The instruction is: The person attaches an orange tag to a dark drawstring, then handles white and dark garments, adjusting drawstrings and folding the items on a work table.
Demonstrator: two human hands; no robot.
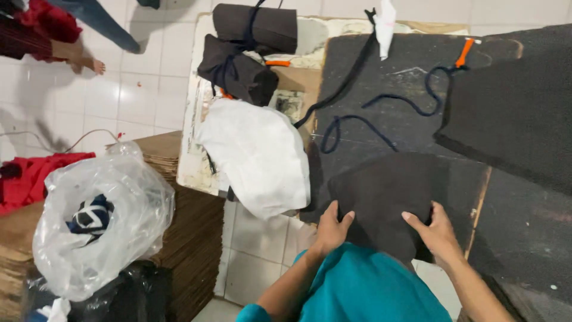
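Head view, left hand: we see the left hand (331, 229) at the near left edge of a dark cloth piece (384, 197), fingers curled over that edge and closed on it.
Head view, right hand: the right hand (436, 231) lies on the near right part of the same piece, thumb spread and fingers bent onto the fabric; we cannot tell whether it pinches or only presses.
Cloth relative to the grip: the piece lies flat on the dark work mat (381, 89), stretching away from both hands, with its near edge between them.
On the mat: a dark blue cord (357, 122) snakes beyond the piece, with an orange tip (464, 52) at its far end.
Left of the piece: a white bundle (257, 156) lies just beside it, and two tied dark rolls (247, 53) lie farther off.
Floor side: we see a clear plastic bag (101, 220) on stacked brown sheets (193, 238).
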